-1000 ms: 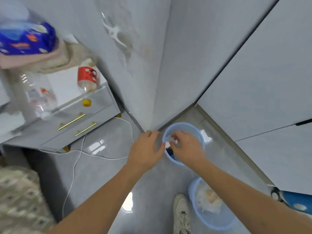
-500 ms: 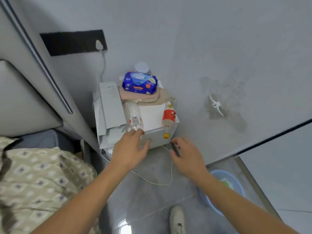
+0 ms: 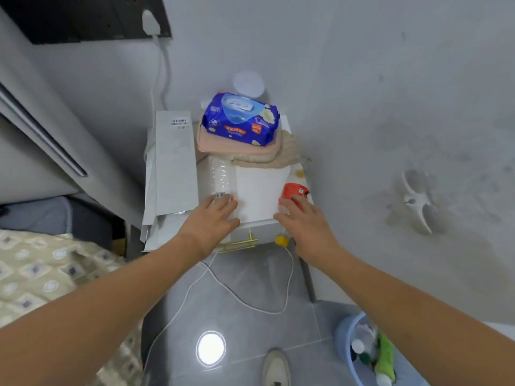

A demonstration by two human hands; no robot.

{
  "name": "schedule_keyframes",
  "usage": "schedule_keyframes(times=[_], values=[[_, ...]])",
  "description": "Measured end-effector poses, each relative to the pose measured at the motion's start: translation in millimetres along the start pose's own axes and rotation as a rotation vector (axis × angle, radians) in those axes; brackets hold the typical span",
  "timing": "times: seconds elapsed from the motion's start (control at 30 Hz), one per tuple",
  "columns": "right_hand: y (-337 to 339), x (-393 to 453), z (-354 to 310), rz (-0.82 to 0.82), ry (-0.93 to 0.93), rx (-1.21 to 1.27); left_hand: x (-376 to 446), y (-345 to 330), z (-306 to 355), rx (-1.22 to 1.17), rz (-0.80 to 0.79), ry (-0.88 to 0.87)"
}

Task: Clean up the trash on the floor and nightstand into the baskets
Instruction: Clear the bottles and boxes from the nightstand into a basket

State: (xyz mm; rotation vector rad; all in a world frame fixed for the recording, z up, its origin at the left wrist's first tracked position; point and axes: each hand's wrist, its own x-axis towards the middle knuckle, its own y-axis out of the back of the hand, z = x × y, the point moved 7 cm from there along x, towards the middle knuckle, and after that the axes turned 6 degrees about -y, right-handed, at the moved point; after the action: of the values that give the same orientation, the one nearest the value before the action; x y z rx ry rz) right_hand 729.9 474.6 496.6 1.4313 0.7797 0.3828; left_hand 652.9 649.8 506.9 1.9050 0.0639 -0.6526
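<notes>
1. Both hands reach over the front edge of the nightstand (image 3: 259,190): the left hand (image 3: 214,218) lies with its fingers spread and nearly straight, the fingertips touching the near end of a clear plastic bottle (image 3: 221,176), not curled round it.
2. On the other side, the right hand (image 3: 301,221) has its fingers laid over the lower part of a red-labelled bottle (image 3: 294,192); whether they close round it or only rest on it cannot be told.
3. Lying flat on the white top, the clear plastic bottle points away from the person, its far end tucked against a folded pink cloth (image 3: 237,147).
4. At the right front corner lies the red-labelled bottle, its yellow cap (image 3: 282,240) hanging past the nightstand's front edge.
5. A blue pack of wet wipes (image 3: 239,119) sits on the pink cloth, with a beige cloth (image 3: 289,151) beside and beneath.
6. A long white box (image 3: 174,162) lies along the left side of the nightstand, over loose white sheets.
7. Gold drawer handles (image 3: 239,243) show below the hands.
8. A white cable (image 3: 223,285) trails across the grey floor from a plug (image 3: 151,23) on the wall.
9. A blue basket (image 3: 342,338) stands on the floor at lower right, holding a green item and other trash, partly hidden by the right forearm.
10. A patterned blanket (image 3: 41,274) lies at the left, and a shoe (image 3: 276,369) shows at the bottom edge.
</notes>
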Motion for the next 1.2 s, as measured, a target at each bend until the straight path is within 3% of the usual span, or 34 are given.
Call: schedule_keyframes(times=[0.13, 0.27, 0.4, 0.53, 0.67, 0.9, 1.07, 1.2], values=[[-10.1, 10.9, 7.6, 0.003, 0.023, -0.016, 18.7, -12.6, 4.6, 0.077, -0.018, -0.059], [-8.3, 10.5, 7.7, 0.106, 0.073, 0.048, 23.3, -9.9, 7.5, 0.049, 0.097, -0.078], [9.2, -16.1, -3.2, 0.233, 0.108, 0.111, 0.6, 12.5, 13.3, -0.119, 0.249, -0.029], [43.2, -72.1, -23.3, 0.379, 0.090, 0.209, -54.8, 54.1, 20.2, -0.348, 0.551, 0.051], [67.4, -138.1, -41.0, 0.433, 0.070, 0.353, -99.1, 70.8, 33.8, -0.538, 0.595, 0.117], [76.3, -268.3, -34.0, 0.403, -0.334, 0.605, -160.9, 116.1, 105.6, -0.632, 0.652, 0.001], [41.5, -359.8, 13.4, 0.437, -0.519, 0.775, -140.7, 138.5, 193.8, -0.733, 0.643, -0.127], [-18.7, -434.9, 73.9, 0.411, -0.796, 0.815, -105.1, 131.1, 285.0, -0.791, 0.583, -0.246]])
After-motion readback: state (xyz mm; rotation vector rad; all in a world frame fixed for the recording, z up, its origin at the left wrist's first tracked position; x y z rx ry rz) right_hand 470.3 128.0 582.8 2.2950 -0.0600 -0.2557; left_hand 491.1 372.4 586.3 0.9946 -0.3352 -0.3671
